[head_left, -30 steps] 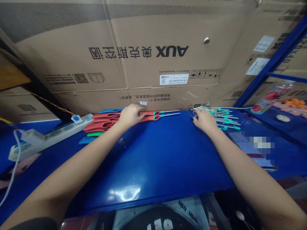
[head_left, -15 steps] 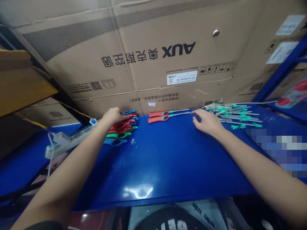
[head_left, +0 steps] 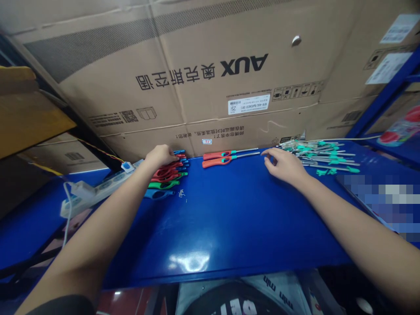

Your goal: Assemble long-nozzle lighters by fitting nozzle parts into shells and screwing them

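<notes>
On the left of the blue tabletop (head_left: 216,218) lies a pile of red, green and blue lighter handles (head_left: 166,173). Over the back of this pile, my left hand (head_left: 162,156) has its fingers closed on a handle; its fingertips are partly hidden, and which handle it grips is unclear. Two assembled orange stick lighters (head_left: 216,162) lie side by side in the middle, metal tubes pointing right. My right hand (head_left: 282,165) rests just beyond their tips, thumb and forefinger apart and holding nothing visible. Behind it spreads a heap of metal lighter tubes with green parts (head_left: 331,156).
A large cardboard box (head_left: 197,105) stands upright along the back edge. At the left are a white power strip (head_left: 111,183) with plugs and a brown-yellow carton (head_left: 29,118). A blue metal post (head_left: 374,100) rises at the right, beside a blurred flat object (head_left: 377,205).
My left hand has shifted slightly right and up over the handle pile. My right hand stays almost where it was. The two assembled lighters have not moved.
</notes>
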`<state>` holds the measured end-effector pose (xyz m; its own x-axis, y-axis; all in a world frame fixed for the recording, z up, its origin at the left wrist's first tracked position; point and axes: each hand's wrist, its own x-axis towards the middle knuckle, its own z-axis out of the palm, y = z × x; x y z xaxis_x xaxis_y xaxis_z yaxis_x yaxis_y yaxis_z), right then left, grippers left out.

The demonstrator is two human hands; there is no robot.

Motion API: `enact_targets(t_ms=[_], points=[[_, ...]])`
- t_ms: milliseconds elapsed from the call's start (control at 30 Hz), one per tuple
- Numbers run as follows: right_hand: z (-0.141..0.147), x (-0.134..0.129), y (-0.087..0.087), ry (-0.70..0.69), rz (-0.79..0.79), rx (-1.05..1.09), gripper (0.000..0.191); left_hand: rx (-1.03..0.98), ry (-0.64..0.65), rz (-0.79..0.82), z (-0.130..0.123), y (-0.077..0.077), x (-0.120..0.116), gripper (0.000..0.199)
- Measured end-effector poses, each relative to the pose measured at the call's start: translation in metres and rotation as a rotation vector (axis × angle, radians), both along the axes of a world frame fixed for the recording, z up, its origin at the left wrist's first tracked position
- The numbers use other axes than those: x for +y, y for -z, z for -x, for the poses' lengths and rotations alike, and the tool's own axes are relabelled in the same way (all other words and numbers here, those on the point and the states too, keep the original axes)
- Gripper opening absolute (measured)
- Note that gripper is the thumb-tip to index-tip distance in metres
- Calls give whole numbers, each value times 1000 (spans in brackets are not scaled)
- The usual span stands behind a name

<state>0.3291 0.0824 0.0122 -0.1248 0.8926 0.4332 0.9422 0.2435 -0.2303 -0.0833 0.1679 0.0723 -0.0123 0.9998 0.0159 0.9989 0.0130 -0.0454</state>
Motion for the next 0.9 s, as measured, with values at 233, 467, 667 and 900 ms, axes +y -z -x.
enact_targets(t_ms=[233,467,667,900], points=[[2,-2,-1,-51,-59,68,32,-16,24,-165,-25,-19,-27,26],[23,-16,-7,-392,256,533,31,-123,464,-173,-114,8,-105,19],[34,-29,-8,-787,579,385,27,-286,783,-30,-165,62,-146,15],[31,-29,-8,-856,661,284,31,-478,830,-12,-153,63,-148,24]])
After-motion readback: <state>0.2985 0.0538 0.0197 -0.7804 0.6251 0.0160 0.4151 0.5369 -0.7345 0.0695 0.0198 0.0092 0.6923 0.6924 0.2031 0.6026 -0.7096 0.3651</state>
